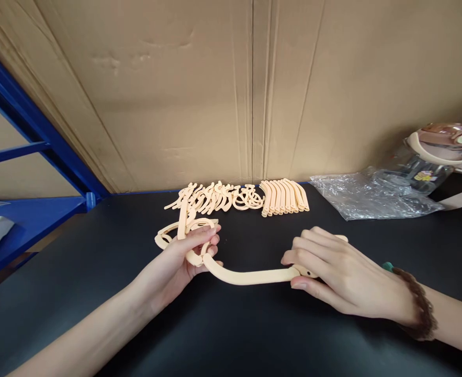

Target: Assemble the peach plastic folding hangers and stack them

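Note:
My left hand (197,248) is closed around the ring-shaped middle of a beige plastic folding hanger (250,277). One curved arm of it runs right, and another piece stands upright above my left thumb. My right hand (328,272) pinches the far end of that arm, where a dark hole shows at a joint. A short beige tip pokes out behind the right fingers; the rest is hidden under the hand. Just beyond my left hand lie more beige curved pieces (164,238), partly covered by it.
On the black table (246,335), loose hook-shaped pieces (215,196), rings (248,197) and a neat row of curved arms (285,198) lie along the back. A clear plastic bag (372,196) and a bottle (430,157) are at right. Cardboard (176,94) rises behind; a blue frame (58,125) stands left.

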`<state>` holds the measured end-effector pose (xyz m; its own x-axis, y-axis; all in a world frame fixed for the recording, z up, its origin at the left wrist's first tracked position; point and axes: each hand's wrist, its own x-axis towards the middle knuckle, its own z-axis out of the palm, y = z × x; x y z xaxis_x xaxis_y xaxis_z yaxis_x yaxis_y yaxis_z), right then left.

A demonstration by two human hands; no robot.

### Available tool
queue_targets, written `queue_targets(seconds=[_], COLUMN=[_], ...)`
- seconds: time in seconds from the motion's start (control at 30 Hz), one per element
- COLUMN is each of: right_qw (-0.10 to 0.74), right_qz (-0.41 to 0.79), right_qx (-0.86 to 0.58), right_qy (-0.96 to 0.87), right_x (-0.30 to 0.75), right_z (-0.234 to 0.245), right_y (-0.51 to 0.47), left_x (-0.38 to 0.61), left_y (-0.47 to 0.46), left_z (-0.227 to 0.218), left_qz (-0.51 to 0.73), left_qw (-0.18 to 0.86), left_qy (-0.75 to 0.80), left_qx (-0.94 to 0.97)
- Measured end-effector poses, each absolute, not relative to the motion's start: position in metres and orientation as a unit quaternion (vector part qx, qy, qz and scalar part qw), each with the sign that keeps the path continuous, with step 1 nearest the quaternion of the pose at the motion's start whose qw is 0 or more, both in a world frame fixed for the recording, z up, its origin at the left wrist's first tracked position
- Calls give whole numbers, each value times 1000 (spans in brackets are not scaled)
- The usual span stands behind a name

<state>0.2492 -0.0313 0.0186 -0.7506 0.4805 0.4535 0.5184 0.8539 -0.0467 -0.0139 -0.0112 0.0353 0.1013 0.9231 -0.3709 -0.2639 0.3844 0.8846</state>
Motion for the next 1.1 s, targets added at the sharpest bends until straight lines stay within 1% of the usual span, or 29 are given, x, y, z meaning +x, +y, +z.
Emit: queue_targets(seconds=[0.1, 0.23, 0.33, 0.4, 0.53, 0.7, 0.77, 0.87, 1.0, 1.1], right_qw=[259, 305, 312, 304, 293, 283, 271, 255, 250, 267], right_qz=[-78, -182, -220, -206, -108, -6, 3, -18, -51, -42], right_qx=[-270, -324, -362, -371, -373, -307, -269, -231, -233, -242], right_qy=[-924, -877, -851, -853, -874, -909, -924, -939, -938, -932], right_x=[250, 251, 252, 252, 251, 247, 246, 244, 246, 247], right_z=[18, 19, 20, 19, 16, 14, 14, 13, 13, 14], right_y=[-31, -33, -33, -31, -29, -32, -34, -36, -36, -37], left_x=[-14, -14, -14, -14, -14, -10, -8, -6, -5, -3], left_y=[-11, -12, -13, -13, -14, -18, -19, -20, -24, -29], left_z=[35, 34, 34, 34, 33, 34, 35, 35, 36, 38], left_qz=[449, 458, 475, 478, 465, 455, 450, 427, 393, 353], left_qw=[664, 657, 641, 636, 640, 629, 631, 652, 684, 712], left_qy=[501, 503, 513, 510, 497, 516, 526, 518, 499, 482], left_qx=[326, 323, 317, 327, 356, 363, 352, 350, 358, 369])
